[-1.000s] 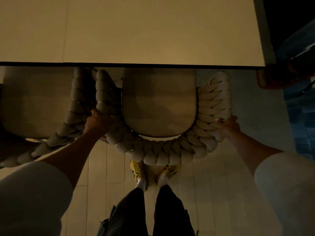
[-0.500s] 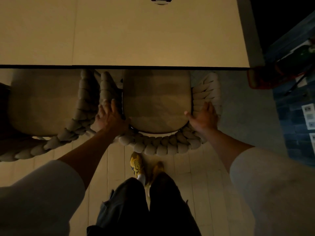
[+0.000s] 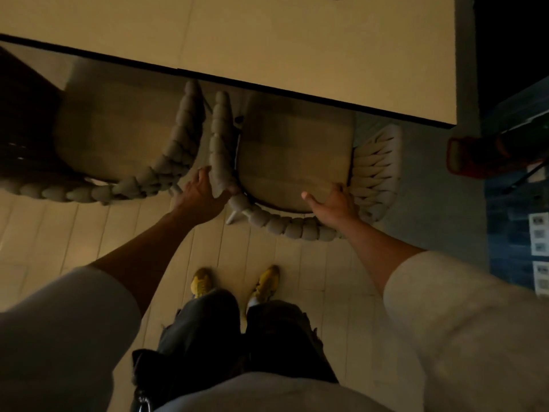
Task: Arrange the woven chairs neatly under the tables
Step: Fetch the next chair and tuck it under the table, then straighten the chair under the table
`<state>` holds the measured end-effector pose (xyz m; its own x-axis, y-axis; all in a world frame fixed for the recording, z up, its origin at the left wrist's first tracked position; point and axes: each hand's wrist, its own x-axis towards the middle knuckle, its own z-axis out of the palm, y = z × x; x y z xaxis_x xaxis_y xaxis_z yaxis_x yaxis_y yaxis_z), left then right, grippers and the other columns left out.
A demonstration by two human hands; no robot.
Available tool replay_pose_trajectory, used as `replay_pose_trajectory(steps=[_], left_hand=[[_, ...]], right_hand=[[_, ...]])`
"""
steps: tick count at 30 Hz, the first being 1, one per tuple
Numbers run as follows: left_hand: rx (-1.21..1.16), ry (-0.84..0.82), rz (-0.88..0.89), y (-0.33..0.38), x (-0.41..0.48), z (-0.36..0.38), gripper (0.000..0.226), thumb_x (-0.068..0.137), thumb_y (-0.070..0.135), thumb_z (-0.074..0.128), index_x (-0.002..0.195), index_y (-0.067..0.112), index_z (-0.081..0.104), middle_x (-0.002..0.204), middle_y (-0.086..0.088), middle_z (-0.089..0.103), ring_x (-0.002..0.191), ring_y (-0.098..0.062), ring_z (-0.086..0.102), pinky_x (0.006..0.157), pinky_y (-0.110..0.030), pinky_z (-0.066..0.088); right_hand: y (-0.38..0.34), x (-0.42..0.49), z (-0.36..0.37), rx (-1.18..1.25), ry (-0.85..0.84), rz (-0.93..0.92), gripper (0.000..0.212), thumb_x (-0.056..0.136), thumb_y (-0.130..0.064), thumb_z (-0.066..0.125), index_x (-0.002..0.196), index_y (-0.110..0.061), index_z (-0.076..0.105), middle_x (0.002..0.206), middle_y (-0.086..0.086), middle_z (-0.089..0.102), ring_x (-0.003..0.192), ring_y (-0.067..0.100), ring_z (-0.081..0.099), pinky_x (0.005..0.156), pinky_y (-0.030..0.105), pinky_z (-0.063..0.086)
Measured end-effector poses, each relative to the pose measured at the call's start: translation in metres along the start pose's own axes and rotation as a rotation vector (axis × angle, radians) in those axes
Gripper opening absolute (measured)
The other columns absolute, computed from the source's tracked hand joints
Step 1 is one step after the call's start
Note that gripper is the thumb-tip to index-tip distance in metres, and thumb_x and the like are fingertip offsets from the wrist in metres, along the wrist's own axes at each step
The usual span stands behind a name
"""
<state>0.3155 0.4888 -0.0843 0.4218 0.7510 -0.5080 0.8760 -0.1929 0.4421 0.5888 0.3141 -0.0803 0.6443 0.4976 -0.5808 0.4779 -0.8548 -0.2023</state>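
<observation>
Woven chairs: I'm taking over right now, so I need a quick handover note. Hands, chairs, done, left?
Left hand grips the right chair at its left woven corner.
Right hand lies on its right rim, thumb spread; grip unclear.
It and the left chair stand side by side, seat fronts under the table, woven backs out.
To do: probably push both further in and square them.

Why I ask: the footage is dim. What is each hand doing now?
Left hand: grip closed on the woven chair, at its side rim.
Right hand: open, palm resting on its back rim.
</observation>
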Motion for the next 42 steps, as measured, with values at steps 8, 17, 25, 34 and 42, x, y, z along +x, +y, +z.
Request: replay_pose_trajectory(steps=[8, 17, 25, 34, 42], left_hand=[[-0.093, -0.093, 0.052, -0.109, -0.033, -0.04, 0.09, 0.091, 0.076, 0.052, 0.157, 0.019, 0.031, 0.148, -0.013, 0.055, 0.137, -0.033, 0.052, 0.111, -0.044, 0.042], [-0.041, 0.049, 0.177, -0.268, -0.081, -0.133, 0.074, 0.098, 0.051, 0.061, 0.154, 0.012, 0.034, 0.151, -0.017, 0.05, 0.138, -0.036, 0.05, 0.108, -0.053, 0.047], [-0.139, 0.128, 0.043, -0.341, -0.049, -0.213, 0.067, 0.098, 0.044, 0.066, 0.146, 0.005, 0.041, 0.138, -0.024, 0.055, 0.12, -0.042, 0.06, 0.096, -0.052, 0.054], [-0.248, 0.15, -0.176, -0.386, 0.02, -0.285, 0.07, 0.098, 0.056, 0.057, 0.149, 0.011, 0.042, 0.143, -0.021, 0.053, 0.131, -0.04, 0.054, 0.105, -0.056, 0.051], [-0.308, 0.169, -0.264, -0.418, 0.072, -0.336, 0.083, 0.098, 0.051, 0.063, 0.158, 0.008, 0.026, 0.155, -0.023, 0.039, 0.14, -0.042, 0.044, 0.111, -0.058, 0.045]], right_hand=[[-0.1, -0.067, 0.05, -0.009, 0.02, -0.097, 0.106, 0.081, -0.086, 0.049, 0.158, -0.016, 0.029, 0.165, 0.01, 0.026, 0.15, 0.033, 0.027, 0.118, 0.055, 0.031], [-0.224, -0.152, 0.126, 0.061, 0.042, -0.199, 0.094, 0.086, -0.081, 0.051, 0.159, -0.028, 0.026, 0.164, 0.008, 0.029, 0.147, 0.035, 0.031, 0.116, 0.054, 0.033], [-0.309, -0.165, 0.155, 0.174, -0.007, -0.119, 0.1, 0.085, -0.079, 0.056, 0.162, -0.027, 0.02, 0.168, 0.007, 0.022, 0.151, 0.032, 0.029, 0.119, 0.054, 0.033], [-0.382, -0.101, 0.158, 0.365, -0.069, 0.067, 0.101, 0.089, -0.075, 0.057, 0.163, -0.017, 0.019, 0.169, 0.01, 0.021, 0.152, 0.034, 0.029, 0.117, 0.044, 0.034], [-0.428, -0.068, 0.17, 0.419, 0.049, 0.133, 0.084, 0.095, -0.058, 0.062, 0.158, -0.011, 0.031, 0.159, 0.016, 0.039, 0.142, 0.035, 0.044, 0.11, 0.039, 0.04]])
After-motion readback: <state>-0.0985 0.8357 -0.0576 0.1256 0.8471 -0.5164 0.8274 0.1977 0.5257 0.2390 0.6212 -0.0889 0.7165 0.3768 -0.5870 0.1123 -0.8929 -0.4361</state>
